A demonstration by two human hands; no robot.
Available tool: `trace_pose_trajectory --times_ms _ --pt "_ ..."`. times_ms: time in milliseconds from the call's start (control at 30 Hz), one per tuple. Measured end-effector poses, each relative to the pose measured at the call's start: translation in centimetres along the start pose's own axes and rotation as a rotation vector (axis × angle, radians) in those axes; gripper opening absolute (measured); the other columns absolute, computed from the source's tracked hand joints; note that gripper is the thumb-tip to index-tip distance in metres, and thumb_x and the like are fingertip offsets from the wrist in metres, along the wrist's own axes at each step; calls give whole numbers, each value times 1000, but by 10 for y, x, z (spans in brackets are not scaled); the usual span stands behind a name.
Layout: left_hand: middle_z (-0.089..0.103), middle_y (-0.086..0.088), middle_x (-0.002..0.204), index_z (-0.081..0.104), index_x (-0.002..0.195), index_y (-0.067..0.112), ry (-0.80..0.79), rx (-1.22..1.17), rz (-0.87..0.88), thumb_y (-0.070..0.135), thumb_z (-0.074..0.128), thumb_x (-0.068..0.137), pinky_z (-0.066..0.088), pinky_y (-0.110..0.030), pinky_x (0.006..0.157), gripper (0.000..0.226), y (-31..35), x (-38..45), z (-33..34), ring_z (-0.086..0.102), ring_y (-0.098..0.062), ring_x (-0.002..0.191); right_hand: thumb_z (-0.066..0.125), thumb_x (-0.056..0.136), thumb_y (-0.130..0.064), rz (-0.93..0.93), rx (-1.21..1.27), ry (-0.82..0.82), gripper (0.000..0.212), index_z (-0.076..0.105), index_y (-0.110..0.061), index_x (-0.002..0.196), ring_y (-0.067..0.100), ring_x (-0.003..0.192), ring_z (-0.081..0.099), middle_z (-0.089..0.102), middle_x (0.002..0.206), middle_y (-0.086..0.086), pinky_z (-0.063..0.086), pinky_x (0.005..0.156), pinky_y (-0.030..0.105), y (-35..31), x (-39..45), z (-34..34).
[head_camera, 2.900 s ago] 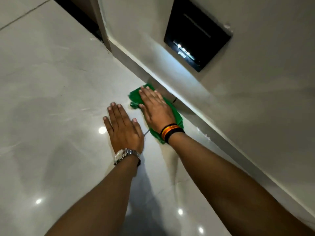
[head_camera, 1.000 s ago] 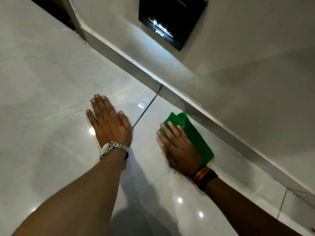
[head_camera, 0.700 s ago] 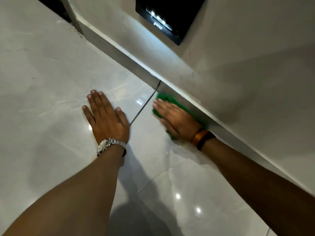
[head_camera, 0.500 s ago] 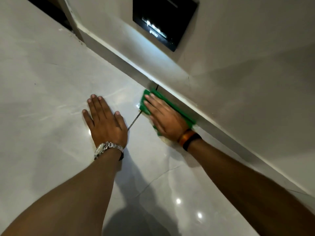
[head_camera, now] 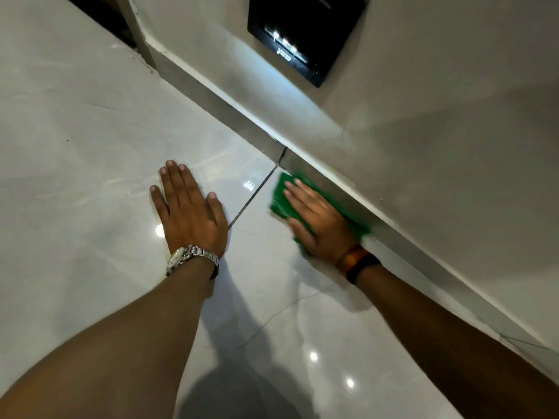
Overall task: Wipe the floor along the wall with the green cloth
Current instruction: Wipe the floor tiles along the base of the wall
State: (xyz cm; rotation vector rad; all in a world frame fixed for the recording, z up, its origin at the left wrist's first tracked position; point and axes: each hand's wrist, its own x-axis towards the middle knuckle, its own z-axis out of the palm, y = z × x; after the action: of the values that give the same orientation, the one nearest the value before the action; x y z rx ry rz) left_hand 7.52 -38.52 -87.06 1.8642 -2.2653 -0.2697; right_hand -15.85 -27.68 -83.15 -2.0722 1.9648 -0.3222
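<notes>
- Head view: the green cloth (head_camera: 279, 197) is a plain bright green, folded flat, a little blurred at its edges. It lies on the glossy pale floor (head_camera: 90, 146), just beside the skirting (head_camera: 211, 101) at the foot of the wall (head_camera: 438, 146), right of a tile joint (head_camera: 254, 192).
- The right hand (head_camera: 320, 222) lies flat on the cloth, fingers stretched out together, palm pressing down; it pinches nothing.
- The left hand (head_camera: 189, 213) rests flat on the bare floor, fingers spread, holding nothing.
- A metal watch (head_camera: 190, 257) is on the left wrist, orange and black bands (head_camera: 357, 263) on the right.
- A black panel (head_camera: 305, 34) on the wall carries small white marks, too blurred to read.
</notes>
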Motion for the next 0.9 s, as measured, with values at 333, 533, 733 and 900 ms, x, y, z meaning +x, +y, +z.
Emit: trace_pose_trajectory --times_ms 333,533,733,900 --pt "8 -23 176 10 166 -3 15 -4 -14 32 33 106 1 -54 133 73 4 1 2 5 -34 164 42 106 -26 -48 23 -33 54 35 -9 156 23 157 25 33 166 10 24 129 40 -15 45 4" --pt "15 -20 175 19 166 0 3 -78 101 31 30 104 11 -53 132 70 -27 16 -5 13 -33 164 43 107 -27 42 59 10 52 36 -11 156 19 157 22 33 167 6 21 130 39 -53 96 16" --pt "18 -21 174 20 165 -2 29 -100 14 29 29 106 10 -51 133 68 -45 38 -10 16 -34 163 46 106 -25 47 58 18 51 40 -10 154 19 156 27 38 164 5 23 129 39 -56 107 19" --pt "20 -20 174 21 165 -1 31 -109 18 29 28 105 14 -52 133 68 -46 37 -12 16 -32 163 45 107 -28 -10 79 1 53 38 -9 155 22 157 25 33 166 7 13 127 30 -106 240 37"
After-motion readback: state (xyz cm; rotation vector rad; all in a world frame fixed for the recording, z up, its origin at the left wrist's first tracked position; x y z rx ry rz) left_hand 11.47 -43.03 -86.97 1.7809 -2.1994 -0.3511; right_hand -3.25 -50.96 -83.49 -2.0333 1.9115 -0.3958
